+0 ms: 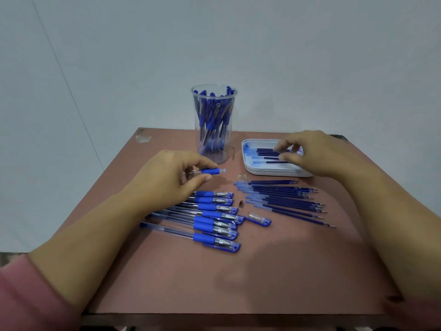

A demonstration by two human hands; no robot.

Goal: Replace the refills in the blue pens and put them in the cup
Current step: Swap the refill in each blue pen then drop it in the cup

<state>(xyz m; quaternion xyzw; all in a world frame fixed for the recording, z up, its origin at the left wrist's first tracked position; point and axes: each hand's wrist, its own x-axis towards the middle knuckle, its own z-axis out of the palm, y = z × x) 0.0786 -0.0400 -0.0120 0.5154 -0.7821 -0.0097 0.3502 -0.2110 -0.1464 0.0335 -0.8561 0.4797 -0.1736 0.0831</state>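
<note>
My left hand [164, 180] pinches an open pen barrel [210, 171] with a blue grip, held level above the table, its tip end bare. My right hand [315, 152] reaches over the white tray [274, 172], its fingertips on the dark blue refills [269, 152] lying in it; whether it pinches one I cannot tell. The clear cup [214, 123] stands at the back, holding several blue pens. Several capped blue pens [210, 218] lie in a row below my left hand. Loose refills [286, 199] lie fanned out in front of the tray.
A loose pen cap [260, 219] and a small metal tip [241, 202] lie between the pens and the loose refills. Tiny metal bits [242, 175] sit near the tray's front left corner. The brown table [238, 278] ends at a near edge at the bottom.
</note>
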